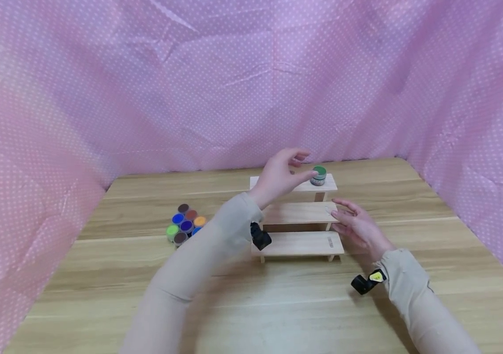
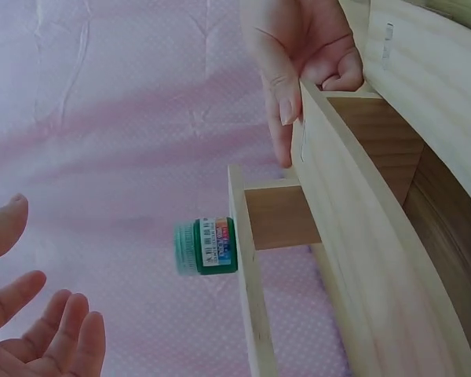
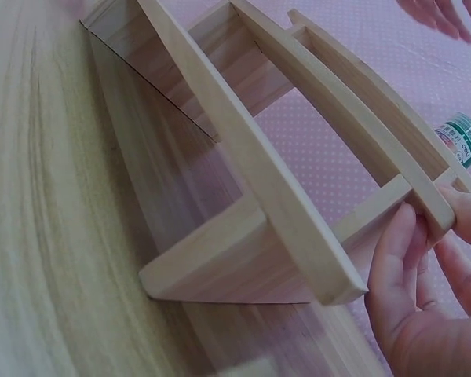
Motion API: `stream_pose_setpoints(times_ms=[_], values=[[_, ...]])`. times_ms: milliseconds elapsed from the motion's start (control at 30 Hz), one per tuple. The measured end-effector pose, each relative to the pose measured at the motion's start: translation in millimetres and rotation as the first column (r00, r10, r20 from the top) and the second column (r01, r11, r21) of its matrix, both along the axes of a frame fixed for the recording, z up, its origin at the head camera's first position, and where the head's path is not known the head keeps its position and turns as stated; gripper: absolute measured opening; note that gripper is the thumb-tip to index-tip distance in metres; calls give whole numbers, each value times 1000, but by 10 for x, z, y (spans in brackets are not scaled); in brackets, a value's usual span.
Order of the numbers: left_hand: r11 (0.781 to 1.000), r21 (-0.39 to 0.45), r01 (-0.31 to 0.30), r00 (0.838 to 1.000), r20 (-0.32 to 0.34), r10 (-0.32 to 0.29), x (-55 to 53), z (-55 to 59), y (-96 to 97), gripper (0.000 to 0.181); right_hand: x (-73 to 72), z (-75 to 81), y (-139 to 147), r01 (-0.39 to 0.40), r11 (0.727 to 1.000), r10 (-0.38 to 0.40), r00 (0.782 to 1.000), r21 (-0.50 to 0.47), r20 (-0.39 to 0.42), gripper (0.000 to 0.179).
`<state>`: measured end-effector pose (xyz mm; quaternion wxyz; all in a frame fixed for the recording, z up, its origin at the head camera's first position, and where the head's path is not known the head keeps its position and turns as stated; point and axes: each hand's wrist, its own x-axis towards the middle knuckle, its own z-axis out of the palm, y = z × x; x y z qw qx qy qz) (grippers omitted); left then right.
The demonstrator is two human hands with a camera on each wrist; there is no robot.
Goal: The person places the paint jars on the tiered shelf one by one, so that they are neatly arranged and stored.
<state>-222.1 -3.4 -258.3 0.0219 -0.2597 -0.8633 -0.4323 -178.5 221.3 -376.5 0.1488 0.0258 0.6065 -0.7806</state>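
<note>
A three-tier wooden stand (image 1: pixel 297 241) is on the table, its steps rising toward the back. On the right part of its top step stands a small green-lidded paint jar (image 1: pixel 318 176), whose printed label shows in the left wrist view. My left hand (image 1: pixel 280 177) hovers over the top step beside this jar, fingers spread. A gap separates that hand (image 2: pixel 43 314) from the jar (image 2: pixel 208 246) in the left wrist view. My right hand (image 1: pixel 359 226) grips the right end of the middle step, thumb above and fingers (image 3: pixel 396 267) beneath.
Several paint jars (image 1: pixel 187 226) with coloured lids cluster on the wooden table (image 1: pixel 101 290) to the left, partly covered by the left sleeve. A pink dotted cloth (image 1: pixel 180 88) hangs behind the table and along both sides.
</note>
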Motion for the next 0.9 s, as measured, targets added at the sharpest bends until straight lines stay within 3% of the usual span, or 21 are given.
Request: stream_pose_setpoints(times_ms=[233,433,700,900], values=[[999,37,-3,998,-68,6,118,17,-231,47,-4,25,-21,11,1000,-10,1000,-22,13,36],[994,109,-24,994,-107,35,177,13,-453,42,-7,35,-25,5,1000,-4,1000,-25,16,42],[994,104,-25,991,-129,38,249,44,-698,38,-4,23,-22,16,999,-15,1000,-51,18,36],[997,68,-35,994,-103,41,293,-14,-861,39,12,28,-29,24,999,-23,1000,-45,17,35]])
